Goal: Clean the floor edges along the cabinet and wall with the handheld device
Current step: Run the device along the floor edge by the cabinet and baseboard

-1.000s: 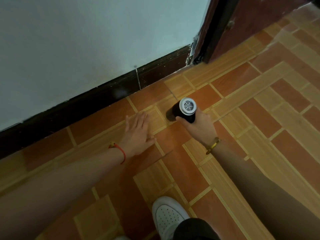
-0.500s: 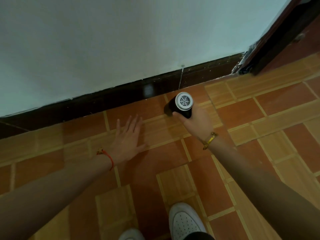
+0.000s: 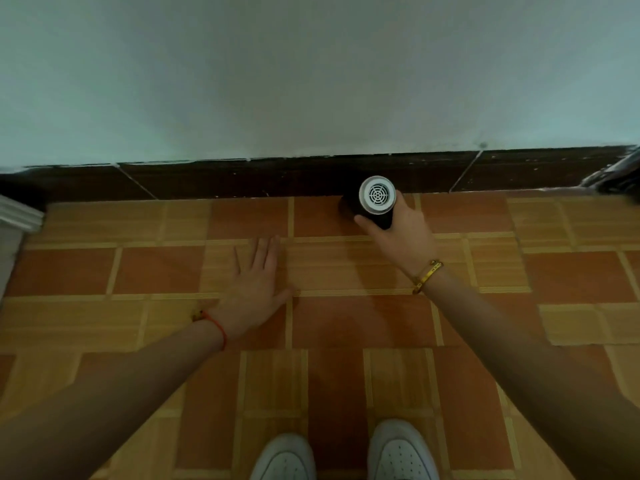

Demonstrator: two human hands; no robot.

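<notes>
**Desk:** What does the frame show?

**Photographer:** A person crouches over a tiled floor (image 3: 346, 323), right hand (image 3: 403, 237) wrapped around a black handheld device (image 3: 372, 202), its white vented rear cap facing the camera. The nose of the device points down at the seam where the floor meets the dark baseboard (image 3: 242, 180) under a pale wall (image 3: 311, 71). The left hand (image 3: 254, 289) lies flat and spread on the tiles, holding nothing, apparently as a brace.

**Desk:** Is the tip touching the floor?

**Photographer:** The body of the device hides it, so I cannot tell.

**Desk:** What makes this step go well?

**Photographer:** By my reading, keeping the nose tight in the seam and running it steadily along the baseboard, without lifting away. The braced palm should shift along with the body. Much baseboard lies to the left, up to a white moulding (image 3: 20, 214) at the frame's edge, possibly the cabinet.
</notes>
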